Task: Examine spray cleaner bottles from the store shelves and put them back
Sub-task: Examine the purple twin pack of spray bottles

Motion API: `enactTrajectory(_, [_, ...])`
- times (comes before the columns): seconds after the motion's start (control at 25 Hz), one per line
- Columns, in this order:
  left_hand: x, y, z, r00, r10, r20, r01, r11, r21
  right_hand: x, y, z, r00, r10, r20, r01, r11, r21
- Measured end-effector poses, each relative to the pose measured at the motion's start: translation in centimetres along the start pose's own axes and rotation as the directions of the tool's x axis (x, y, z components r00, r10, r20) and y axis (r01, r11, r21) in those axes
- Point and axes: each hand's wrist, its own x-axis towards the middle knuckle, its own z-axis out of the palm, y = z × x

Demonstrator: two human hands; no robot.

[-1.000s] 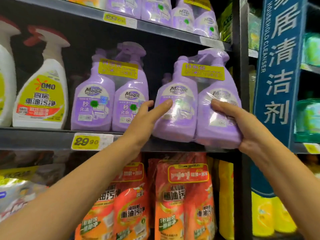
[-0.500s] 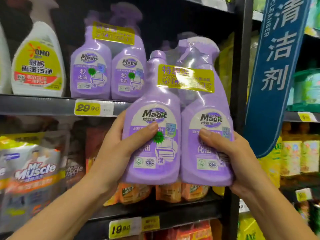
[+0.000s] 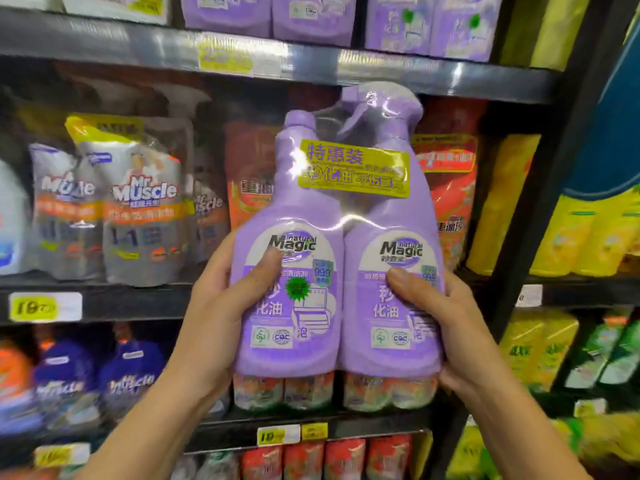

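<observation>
A shrink-wrapped twin pack of purple spray cleaner bottles [image 3: 341, 216] with a yellow promo sticker is held upright in front of the shelves, labels facing me. My left hand [image 3: 218, 310] grips its left bottle, thumb across the label. My right hand [image 3: 446, 323] grips the right bottle from the side, thumb on the front. The right bottle has a trigger sprayer, the left one a plain cap.
More purple twin packs [image 3: 433, 26] stand on the shelf [image 3: 145, 46] above. Behind the pack are orange refill pouches [image 3: 446, 188] and Mr Muscle pouches [image 3: 142, 202] at left. A black upright post [image 3: 540, 188] stands at right, with yellow packs [image 3: 561, 233] beyond it.
Both hands lifted the twin pack off the shelf and brought it down and toward me. My view dropped, so lower shelves now fill the background.
</observation>
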Motion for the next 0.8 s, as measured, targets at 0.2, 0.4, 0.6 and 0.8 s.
enactTrajectory(0.2, [-2.5,-1.5,-1.6,0.998,-0.061,-0.032,0.061,0.998,0.023,-2.3,3.1,0.2,0.996,0.056,-0.065,-0.056,0.998,0.001])
enactTrajectory(0.4, [-5.8,-3.7,-3.3,0.984,-0.172,-0.055,0.172,0.985,0.002,-5.6,6.0,0.3,0.986,0.111,-0.123,-0.117,0.992,-0.039])
enactTrajectory(0.6, [-7.7,-5.6,-4.2,0.957,-0.278,-0.087,0.28,0.96,0.011,-7.8,8.4,0.3,0.969,0.156,-0.19,-0.169,0.984,-0.058])
enactTrajectory(0.8, [-8.7,-6.3,-4.6,0.947,-0.308,-0.093,0.31,0.951,0.009,-8.4,9.1,0.3,0.957,0.201,-0.21,-0.215,0.976,-0.045])
